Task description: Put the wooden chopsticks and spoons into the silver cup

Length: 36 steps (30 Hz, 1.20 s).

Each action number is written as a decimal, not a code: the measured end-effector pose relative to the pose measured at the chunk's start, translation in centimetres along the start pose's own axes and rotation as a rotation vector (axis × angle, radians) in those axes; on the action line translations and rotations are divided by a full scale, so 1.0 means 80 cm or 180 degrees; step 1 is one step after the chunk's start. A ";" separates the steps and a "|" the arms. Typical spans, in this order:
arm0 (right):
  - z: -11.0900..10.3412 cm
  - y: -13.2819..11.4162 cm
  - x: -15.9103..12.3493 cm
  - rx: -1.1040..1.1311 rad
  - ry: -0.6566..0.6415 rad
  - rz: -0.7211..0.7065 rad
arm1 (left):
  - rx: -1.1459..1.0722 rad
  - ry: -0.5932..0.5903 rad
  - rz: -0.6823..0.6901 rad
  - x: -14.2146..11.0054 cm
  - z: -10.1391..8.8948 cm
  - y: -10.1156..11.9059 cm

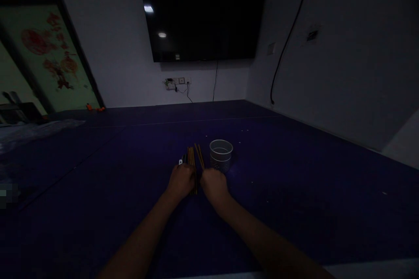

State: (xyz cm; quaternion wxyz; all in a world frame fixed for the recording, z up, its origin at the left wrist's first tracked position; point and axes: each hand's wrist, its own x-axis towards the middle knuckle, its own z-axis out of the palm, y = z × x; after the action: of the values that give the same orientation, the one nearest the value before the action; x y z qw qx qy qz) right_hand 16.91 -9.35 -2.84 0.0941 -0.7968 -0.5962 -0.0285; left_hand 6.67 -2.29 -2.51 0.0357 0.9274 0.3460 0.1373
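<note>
dim scene, clock read from between the hands, 12 = straight ahead. left hand (182,179) curled low over a bundle of thin brown sticks (191,155), lying roughly along 12-6, far ends poking out past the knuckles, near ends showing by the wrist at 5 o'clock of that hand. fingers bent inward, mostly hidden under the back of the hand; can't tell if pinching the bundle or only pressing on it. right hand (214,184) just beside, closed in a loose fist, fingers wrapped on two sticks (199,157), leaning out toward 11 o'clock and splayed in a narrow v; can't see the fingertips. metal cup (221,161) standing upright at 1 o'clock, just past the right knuckles, round rim up, perforated low on the wall; can't tell if touching the hand. small white-marked dark thing (180,162) at 11 o'clock, just past the left knuckles, too dark to identify. all on a dark purple-blue surface (131,205), with pale specks scattered around 2 o'clock. farther off: black tv screen (209,17) on the wall at 12, sockets (178,81) below, black cable (288,43) at 1-2, crumpled clear plastic (42,133) at 9-10.
</note>
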 end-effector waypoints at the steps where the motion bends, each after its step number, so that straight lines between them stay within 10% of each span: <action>1: -0.001 0.001 -0.001 0.0006 0.0070 0.0058 | -0.0158 0.0148 -0.0075 0.001 0.001 -0.001; 8: -0.007 0.008 -0.003 0.0730 0.0932 -0.0266 | -0.3300 0.1239 -0.0826 0.010 0.002 -0.006; 14: -0.008 0.009 -0.007 0.1648 0.1459 -0.0492 | -0.5164 0.0933 -0.1097 0.010 -0.005 0.005; 28: -0.019 0.019 0.000 0.3767 0.0595 -0.0775 | -0.4883 0.1138 -0.0736 0.001 -0.024 0.018; 36: -0.074 0.052 -0.003 0.4218 0.2029 -0.0128 | -0.4554 0.1871 -0.1158 0.006 -0.019 0.006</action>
State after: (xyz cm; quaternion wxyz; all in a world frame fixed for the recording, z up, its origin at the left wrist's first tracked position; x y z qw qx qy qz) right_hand 21.20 -11.82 2.46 0.7242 -0.5147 -0.4466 0.1058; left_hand 6.92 -2.40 -0.87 0.5520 0.5341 0.3152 0.5575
